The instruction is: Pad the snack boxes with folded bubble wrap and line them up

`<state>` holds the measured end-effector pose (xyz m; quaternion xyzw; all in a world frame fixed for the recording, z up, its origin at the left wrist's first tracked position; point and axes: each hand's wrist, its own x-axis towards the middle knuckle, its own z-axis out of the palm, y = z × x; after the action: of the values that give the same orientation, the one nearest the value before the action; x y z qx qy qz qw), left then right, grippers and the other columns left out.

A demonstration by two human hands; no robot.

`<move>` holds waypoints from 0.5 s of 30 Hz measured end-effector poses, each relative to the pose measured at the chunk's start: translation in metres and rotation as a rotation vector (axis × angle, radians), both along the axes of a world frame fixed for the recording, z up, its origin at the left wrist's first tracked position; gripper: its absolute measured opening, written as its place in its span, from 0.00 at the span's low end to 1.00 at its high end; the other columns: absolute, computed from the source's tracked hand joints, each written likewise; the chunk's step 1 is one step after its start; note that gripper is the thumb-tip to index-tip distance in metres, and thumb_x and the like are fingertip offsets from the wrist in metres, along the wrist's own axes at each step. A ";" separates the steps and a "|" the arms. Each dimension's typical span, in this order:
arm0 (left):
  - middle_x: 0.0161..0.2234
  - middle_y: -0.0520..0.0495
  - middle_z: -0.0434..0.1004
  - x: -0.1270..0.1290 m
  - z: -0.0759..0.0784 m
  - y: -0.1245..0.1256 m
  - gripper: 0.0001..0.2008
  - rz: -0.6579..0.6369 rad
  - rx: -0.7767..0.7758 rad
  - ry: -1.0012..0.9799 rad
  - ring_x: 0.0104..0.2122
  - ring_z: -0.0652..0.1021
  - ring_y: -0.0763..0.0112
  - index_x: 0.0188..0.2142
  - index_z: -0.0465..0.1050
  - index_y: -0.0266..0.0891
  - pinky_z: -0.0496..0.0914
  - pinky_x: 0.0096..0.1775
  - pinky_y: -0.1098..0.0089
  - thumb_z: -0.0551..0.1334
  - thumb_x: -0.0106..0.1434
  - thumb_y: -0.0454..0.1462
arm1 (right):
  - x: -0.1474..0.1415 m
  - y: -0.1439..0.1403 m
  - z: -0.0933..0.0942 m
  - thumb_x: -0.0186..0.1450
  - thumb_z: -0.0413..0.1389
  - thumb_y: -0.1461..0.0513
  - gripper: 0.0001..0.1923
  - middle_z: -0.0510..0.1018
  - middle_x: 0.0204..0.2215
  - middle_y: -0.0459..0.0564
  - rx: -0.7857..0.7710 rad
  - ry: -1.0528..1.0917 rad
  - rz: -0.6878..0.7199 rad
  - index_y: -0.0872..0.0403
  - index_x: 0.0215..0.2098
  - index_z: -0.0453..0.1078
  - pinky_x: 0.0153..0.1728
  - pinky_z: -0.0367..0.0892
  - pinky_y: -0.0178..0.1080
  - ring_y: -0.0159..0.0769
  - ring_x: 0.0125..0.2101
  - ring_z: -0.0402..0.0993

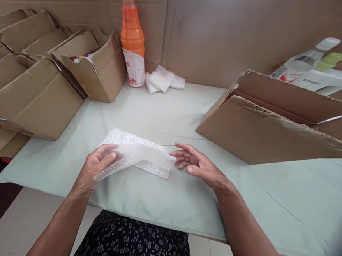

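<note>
My left hand (100,160) pinches the left end of a clear bubble wrap sheet (141,154), thumb on top and fingers beneath. The held sheet bends and rises above a second piece of bubble wrap (153,169) lying flat on the table. At the sheet's right end is my right hand (193,160), its fingers apart and its palm turned inward. Those fingertips are close to the sheet's edge; whether they touch it I cannot tell.
A pale green cloth covers the table (166,116). Cardboard boxes (47,100) stand at left, a large open box (273,131) at right. At the back are an orange bottle (133,39) and small bubble wrap pieces (162,80). More bottles (317,78) stand behind the right box.
</note>
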<state>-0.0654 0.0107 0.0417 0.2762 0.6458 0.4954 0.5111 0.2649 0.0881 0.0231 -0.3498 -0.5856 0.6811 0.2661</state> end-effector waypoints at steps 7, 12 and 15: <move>0.41 0.43 0.83 -0.018 -0.004 -0.015 0.36 -0.022 0.052 -0.041 0.43 0.81 0.59 0.56 0.70 0.39 0.72 0.49 0.62 0.73 0.53 0.53 | -0.031 -0.010 -0.010 0.63 0.61 0.51 0.16 0.77 0.36 0.49 0.160 -0.217 -0.220 0.52 0.42 0.73 0.42 0.68 0.41 0.36 0.37 0.73; 0.51 0.39 0.79 -0.037 -0.010 -0.033 0.50 -0.114 0.192 -0.057 0.55 0.76 0.53 0.66 0.59 0.41 0.67 0.57 0.59 0.75 0.50 0.54 | -0.033 -0.010 -0.011 0.63 0.58 0.53 0.11 0.76 0.30 0.46 0.183 -0.240 -0.230 0.53 0.36 0.73 0.36 0.65 0.38 0.33 0.32 0.70; 0.51 0.37 0.78 -0.036 -0.016 -0.037 0.50 -0.154 0.218 -0.037 0.55 0.76 0.53 0.68 0.55 0.41 0.67 0.58 0.57 0.75 0.52 0.49 | -0.033 -0.010 -0.010 0.63 0.58 0.53 0.11 0.75 0.28 0.45 0.205 -0.253 -0.256 0.53 0.34 0.74 0.34 0.63 0.37 0.32 0.29 0.68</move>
<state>-0.1010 -0.0261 0.0258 0.3697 0.5552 0.5269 0.5267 0.2320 0.0781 0.0130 -0.4752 -0.6312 0.5293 0.3092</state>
